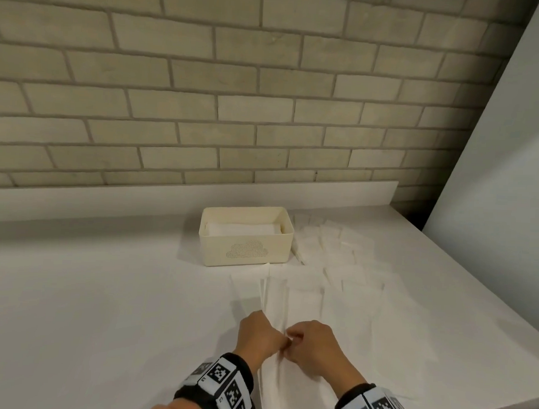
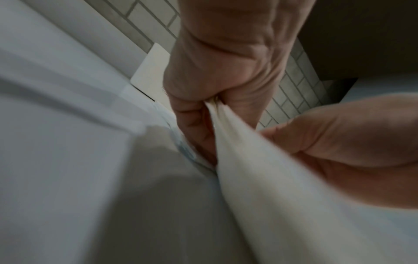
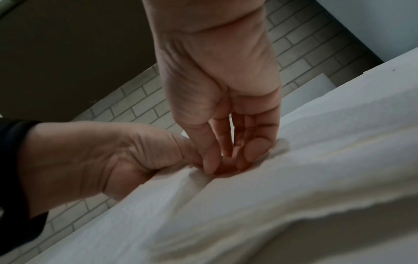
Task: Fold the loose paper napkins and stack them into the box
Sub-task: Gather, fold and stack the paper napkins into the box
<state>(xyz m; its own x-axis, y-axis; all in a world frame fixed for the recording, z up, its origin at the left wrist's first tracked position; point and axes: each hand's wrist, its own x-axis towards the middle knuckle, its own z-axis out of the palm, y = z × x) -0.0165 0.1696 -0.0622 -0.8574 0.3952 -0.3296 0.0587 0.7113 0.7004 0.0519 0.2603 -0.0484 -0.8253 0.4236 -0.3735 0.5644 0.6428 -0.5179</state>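
A long white napkin (image 1: 301,301) lies on the white table (image 1: 104,290) near its front edge. Both my hands meet over its middle and pinch up a ridge of paper. My left hand (image 1: 279,344) pinches the raised fold (image 2: 260,178) between thumb and fingers (image 2: 192,114). Right beside it, my right hand (image 1: 293,341) grips the same napkin (image 3: 271,196) with its fingertips (image 3: 210,160). The cream box (image 1: 245,237) with a dotted cloud mark stands further back, with folded napkins (image 1: 242,229) stacked inside.
Several loose white napkins (image 1: 337,253) lie spread to the right of the box and in front of it. A brick wall (image 1: 236,94) rises behind the table's raised back ledge. A white panel (image 1: 511,153) leans at the right.
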